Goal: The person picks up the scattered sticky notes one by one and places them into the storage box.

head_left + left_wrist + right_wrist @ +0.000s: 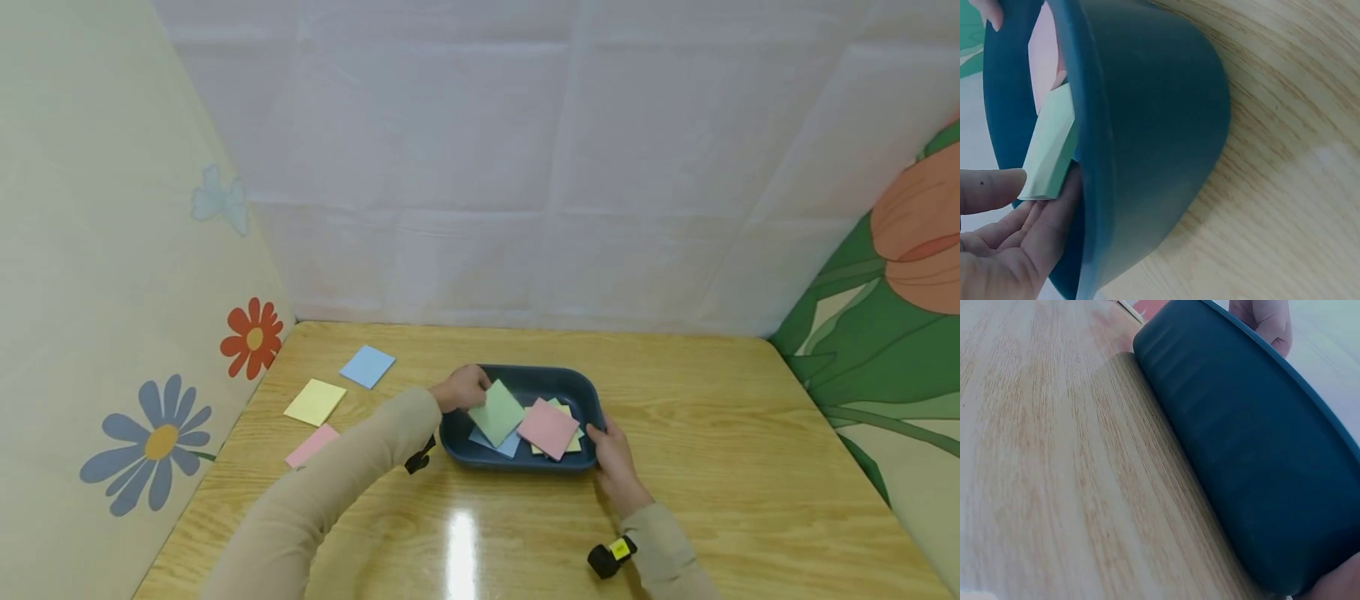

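A dark blue plastic basin (525, 463) stands on the table with several sticky note pads in it. At its left end my left hand (463, 388) pinches a green sticky note pad (497, 413) by one edge; in the left wrist view the thumb is on one face of the green pad (1049, 145), fingers under the other. Beneath it lies a blue pad (504, 444). To the right a pink pad (549, 428) rests over yellow and green ones, partly hiding them. My right hand (617, 460) grips the basin's right end, thumb at the rim.
Left of the basin, a blue pad (367, 367), a yellow pad (316, 402) and a pink pad (312, 446) lie on the wooden table (712, 417); my left sleeve partly covers the pink one. A white cloth (480, 167) hangs behind, flower-printed panels at both sides.
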A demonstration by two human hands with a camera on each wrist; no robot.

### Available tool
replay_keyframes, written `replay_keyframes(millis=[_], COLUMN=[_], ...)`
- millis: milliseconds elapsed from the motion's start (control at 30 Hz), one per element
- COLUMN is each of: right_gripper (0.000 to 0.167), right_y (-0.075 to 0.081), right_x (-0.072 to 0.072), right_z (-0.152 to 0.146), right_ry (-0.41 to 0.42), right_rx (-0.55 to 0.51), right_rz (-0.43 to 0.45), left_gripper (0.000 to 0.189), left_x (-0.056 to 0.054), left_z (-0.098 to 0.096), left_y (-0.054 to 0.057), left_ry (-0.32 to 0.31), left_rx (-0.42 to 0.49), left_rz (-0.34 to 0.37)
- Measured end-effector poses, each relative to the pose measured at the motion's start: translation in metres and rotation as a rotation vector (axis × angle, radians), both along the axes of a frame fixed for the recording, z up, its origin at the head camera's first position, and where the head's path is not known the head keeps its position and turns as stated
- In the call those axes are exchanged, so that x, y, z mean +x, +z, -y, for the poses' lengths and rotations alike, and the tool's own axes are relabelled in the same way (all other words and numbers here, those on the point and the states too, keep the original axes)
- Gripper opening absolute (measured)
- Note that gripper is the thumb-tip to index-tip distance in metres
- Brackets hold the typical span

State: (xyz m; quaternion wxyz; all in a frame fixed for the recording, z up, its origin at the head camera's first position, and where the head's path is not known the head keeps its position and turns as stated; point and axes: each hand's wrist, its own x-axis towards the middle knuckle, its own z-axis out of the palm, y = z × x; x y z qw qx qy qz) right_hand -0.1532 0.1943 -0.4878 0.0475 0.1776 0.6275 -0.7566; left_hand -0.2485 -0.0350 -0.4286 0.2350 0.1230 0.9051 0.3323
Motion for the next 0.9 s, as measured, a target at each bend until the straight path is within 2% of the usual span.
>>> replay_keyframes(millis=[133, 233, 300, 467, 600, 767, 900], right_gripper=[0.051, 0.051, 0.051, 0.051, 0.052, 0.052, 0.052], right_y=[-0.001, 0.0, -0.001, -0.001, -0.001, -0.001, -0.001], right_x=[0.0, 0.0, 0.0, -0.001, -0.001, -0.001, -0.001], right_z=[0.0, 0.0, 0.0, 0.001, 0.0, -0.001, -0.001], right_ry=[-0.003, -0.004, -0.005, -0.006, -0.007, -0.001, -0.003], right_rx=[-0.009, -0.006, -0.001, 0.0, -0.007, -0.006, 0.003], right_rz=[0.003, 0.007, 0.012, 0.006, 0.0, 0.01, 0.018], left_gripper=[0.013, 0.016, 0.009, 0.029, 0.024, 0.016, 0.011], left_x=[-0.002, -0.002, -0.001, 0.002, 0.004, 0.004, 0.002], left_z=[0.002, 0.003, 0.004, 0.007, 0.008, 0.01, 0.014], left_y=[0.0, 0.001, 0.002, 0.003, 0.004, 0.007, 0.007], left_ry=[-0.07, -0.118, -0.133, -0.116, -0.082, -0.039, -0.029], left_rx=[-0.101, -0.157, -0.167, -0.108, -0.042, 0.035, 0.08], left_rz=[-0.031, -0.03, -0.035, -0.077, -0.092, -0.071, -0.062])
